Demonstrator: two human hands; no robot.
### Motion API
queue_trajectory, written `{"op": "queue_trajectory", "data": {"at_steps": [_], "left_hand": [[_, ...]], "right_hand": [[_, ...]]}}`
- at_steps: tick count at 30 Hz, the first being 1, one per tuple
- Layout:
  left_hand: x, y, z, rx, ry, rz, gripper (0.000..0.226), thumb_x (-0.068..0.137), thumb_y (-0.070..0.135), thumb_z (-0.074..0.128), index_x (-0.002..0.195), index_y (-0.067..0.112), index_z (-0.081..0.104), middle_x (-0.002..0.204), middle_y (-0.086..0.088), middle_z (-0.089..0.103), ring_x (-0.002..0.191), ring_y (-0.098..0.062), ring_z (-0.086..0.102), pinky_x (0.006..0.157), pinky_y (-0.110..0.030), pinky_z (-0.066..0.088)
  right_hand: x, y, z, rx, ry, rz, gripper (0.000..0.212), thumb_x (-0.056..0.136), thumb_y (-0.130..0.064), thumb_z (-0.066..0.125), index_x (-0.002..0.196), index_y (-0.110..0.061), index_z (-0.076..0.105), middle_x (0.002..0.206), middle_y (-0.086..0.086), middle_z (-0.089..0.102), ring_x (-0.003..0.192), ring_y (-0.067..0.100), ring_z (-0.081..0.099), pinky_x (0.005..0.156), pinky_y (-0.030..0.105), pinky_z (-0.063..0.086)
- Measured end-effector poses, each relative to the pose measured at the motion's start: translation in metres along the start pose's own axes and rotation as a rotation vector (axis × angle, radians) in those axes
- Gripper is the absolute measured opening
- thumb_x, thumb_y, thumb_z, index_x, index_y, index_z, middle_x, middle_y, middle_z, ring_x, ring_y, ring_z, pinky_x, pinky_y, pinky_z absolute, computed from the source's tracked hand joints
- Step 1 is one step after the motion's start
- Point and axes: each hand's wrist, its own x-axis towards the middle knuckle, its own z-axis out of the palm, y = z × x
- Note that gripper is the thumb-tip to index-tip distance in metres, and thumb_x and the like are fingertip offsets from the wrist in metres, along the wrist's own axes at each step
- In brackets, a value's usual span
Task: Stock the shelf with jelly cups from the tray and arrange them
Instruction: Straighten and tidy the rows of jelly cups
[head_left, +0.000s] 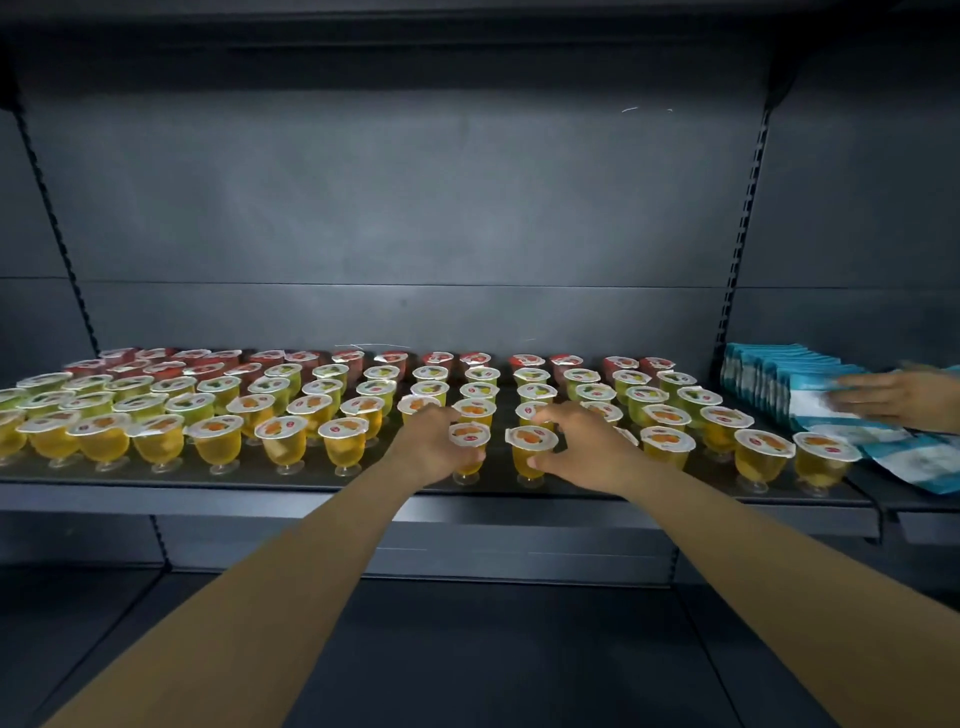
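The dark shelf (363, 496) carries several rows of footed jelly cups: red at the back, green in the middle, orange at the front. My left hand (434, 444) grips an orange jelly cup (469, 436) in the front row, near the middle. My right hand (582, 449) grips the neighbouring orange jelly cup (531, 440), with fingers curled over its far side and the thumb on its body. Both cups stand upright on the shelf. No tray is in view.
On the shelf to the right, another person's hand (904, 400) rests on a row of blue-and-white packets (779, 379). Some packets (914, 462) lie flat near the shelf's front edge. A lower dark shelf (467, 649) runs beneath my arms.
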Motion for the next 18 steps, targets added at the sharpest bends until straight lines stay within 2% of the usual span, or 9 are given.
{"op": "queue_trajectory", "data": {"at_steps": [2,5,8,12,18], "left_hand": [[0.006,-0.005,0.007,-0.072,0.002,0.0,0.053,0.083,0.033,0.069,0.13,0.014,0.053,0.133,-0.005,0.053,0.121,-0.022,0.049,0.095,-0.029,0.042],[0.008,-0.014,0.021,-0.272,0.073,-0.03,0.032,0.081,0.026,0.071,0.108,0.011,0.062,0.113,-0.005,0.065,0.106,-0.022,0.059,0.083,-0.028,0.045],[0.005,-0.023,0.027,-0.417,0.18,-0.099,0.044,0.08,0.023,0.071,0.12,0.008,0.059,0.121,-0.006,0.061,0.11,-0.022,0.056,0.086,-0.028,0.044],[0.004,-0.036,0.022,-0.399,0.239,-0.039,0.029,0.084,0.016,0.066,0.11,0.003,0.064,0.117,-0.009,0.06,0.101,-0.017,0.053,0.078,-0.021,0.036],[0.009,-0.057,0.017,-0.33,0.267,0.045,0.029,0.082,0.016,0.066,0.109,0.006,0.066,0.117,-0.007,0.057,0.102,-0.018,0.054,0.078,-0.024,0.041]], "right_hand": [[0.006,-0.001,0.008,0.032,0.014,0.012,0.046,0.086,-0.025,0.067,0.129,-0.018,0.054,0.131,0.002,0.053,0.114,0.017,0.051,0.086,0.025,0.044],[0.01,-0.001,0.024,0.094,0.109,0.064,0.032,0.086,-0.02,0.068,0.117,-0.018,0.062,0.125,0.002,0.055,0.108,0.016,0.052,0.084,0.024,0.043],[0.014,-0.004,0.04,0.215,0.212,0.118,0.031,0.085,-0.02,0.069,0.115,-0.02,0.063,0.127,-0.001,0.053,0.109,0.015,0.052,0.082,0.02,0.04],[0.019,-0.018,0.063,0.336,0.282,0.088,0.027,0.086,-0.018,0.067,0.113,-0.02,0.062,0.118,-0.006,0.052,0.101,0.008,0.05,0.072,0.008,0.038],[0.029,-0.034,0.096,0.499,0.363,0.015,0.028,0.085,-0.015,0.069,0.112,-0.02,0.064,0.117,-0.009,0.052,0.107,0.004,0.052,0.073,0.002,0.041]]}}
